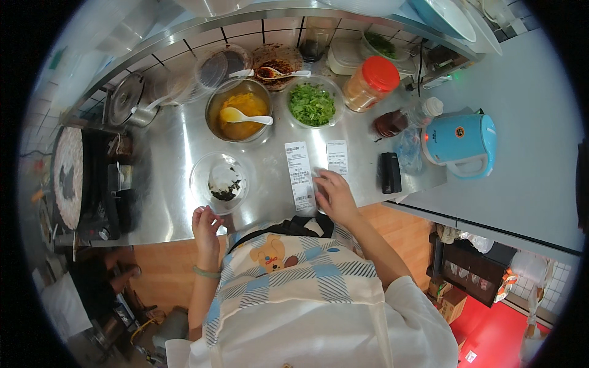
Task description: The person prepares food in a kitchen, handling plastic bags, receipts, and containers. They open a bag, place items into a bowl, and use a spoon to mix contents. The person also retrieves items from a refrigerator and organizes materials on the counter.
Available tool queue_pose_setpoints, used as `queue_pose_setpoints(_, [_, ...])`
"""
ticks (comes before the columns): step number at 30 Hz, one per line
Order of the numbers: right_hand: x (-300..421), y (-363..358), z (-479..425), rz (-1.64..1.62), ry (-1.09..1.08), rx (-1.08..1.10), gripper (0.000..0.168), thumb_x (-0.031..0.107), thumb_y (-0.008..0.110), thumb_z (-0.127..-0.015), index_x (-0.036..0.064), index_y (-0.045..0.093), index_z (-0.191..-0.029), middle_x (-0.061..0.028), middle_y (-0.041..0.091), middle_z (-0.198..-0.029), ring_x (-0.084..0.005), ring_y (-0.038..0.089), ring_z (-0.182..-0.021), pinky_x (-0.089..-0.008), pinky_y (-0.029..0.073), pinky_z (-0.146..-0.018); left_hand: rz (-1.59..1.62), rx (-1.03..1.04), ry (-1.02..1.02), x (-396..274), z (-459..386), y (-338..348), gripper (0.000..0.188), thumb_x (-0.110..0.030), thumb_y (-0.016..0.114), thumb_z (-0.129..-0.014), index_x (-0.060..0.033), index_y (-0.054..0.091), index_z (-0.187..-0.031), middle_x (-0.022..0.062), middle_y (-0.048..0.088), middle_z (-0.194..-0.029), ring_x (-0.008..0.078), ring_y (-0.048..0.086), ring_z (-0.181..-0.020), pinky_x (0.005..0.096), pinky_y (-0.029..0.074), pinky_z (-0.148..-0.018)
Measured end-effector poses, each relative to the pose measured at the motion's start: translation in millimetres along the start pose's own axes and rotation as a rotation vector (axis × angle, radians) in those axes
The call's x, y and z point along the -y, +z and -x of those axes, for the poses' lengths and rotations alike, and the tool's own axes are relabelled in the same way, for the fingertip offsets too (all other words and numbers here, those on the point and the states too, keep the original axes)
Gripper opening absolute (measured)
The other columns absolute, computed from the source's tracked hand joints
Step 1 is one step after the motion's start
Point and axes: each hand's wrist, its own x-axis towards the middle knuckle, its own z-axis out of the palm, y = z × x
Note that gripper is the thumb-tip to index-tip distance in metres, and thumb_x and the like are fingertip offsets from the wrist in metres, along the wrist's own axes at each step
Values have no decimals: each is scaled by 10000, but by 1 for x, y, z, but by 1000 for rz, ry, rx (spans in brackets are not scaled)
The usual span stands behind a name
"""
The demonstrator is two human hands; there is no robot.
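Note:
My left hand (207, 225), its fingers loosely curled, is just below a clear plastic bowl (220, 183) with dark flakes in its bottom. My right hand (336, 193) rests at the right edge of a long printed paper slip (299, 177). A shorter slip (337, 158) lies partly behind its fingers; whether they grip either slip is unclear. Farther back stand a metal bowl (212, 115) of yellow food with a white spoon (244, 117) in it, and a clear bowl of chopped greens (312, 105). Chili sauce with a spoon is behind them.
A red-lidded jar (372, 83), a bottle of dark liquid (391, 124), a black object (391, 173) and a blue electric kettle (460, 145) stand at the right. A large round pan (69, 177) is far left. A metal shelf (184, 27) overhangs the back. Another person's legs show at lower left.

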Motion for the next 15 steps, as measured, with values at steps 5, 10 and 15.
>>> queue_pose_setpoints(5, [-8, -29, 22, -189, -52, 215, 319, 14, 544, -619, 31, 555, -938, -122, 568, -834, -274, 538, -789, -325, 430, -749, 24, -15, -19, 2, 2, 0, 94, -128, 509, -808, -105, 429, -765, 2, 465, -623, 88, 488, -560, 229, 442, -498])
queue_pose_setpoints(10, [10, -39, 39, -429, -125, 278, 329, -9, 531, -590, 45, 565, -912, -108, 569, -803, -279, 540, -766, -337, 438, -707, 26, -41, 7, 5, 4, 2, 97, -132, 510, -807, -109, 419, -785, -1, 460, -635, 86, 485, -570, 231, 434, -494])
queue_pose_setpoints(15, [3, -26, 56, -267, -21, 295, 242, 21, 562, -616, 58, 588, -854, -103, 572, -782, -274, 543, -734, -335, 446, -652, 4, -77, -16, 8, 5, 1, 103, -135, 513, -806, -114, 418, -774, -5, 456, -633, 84, 476, -564, 226, 429, -499])
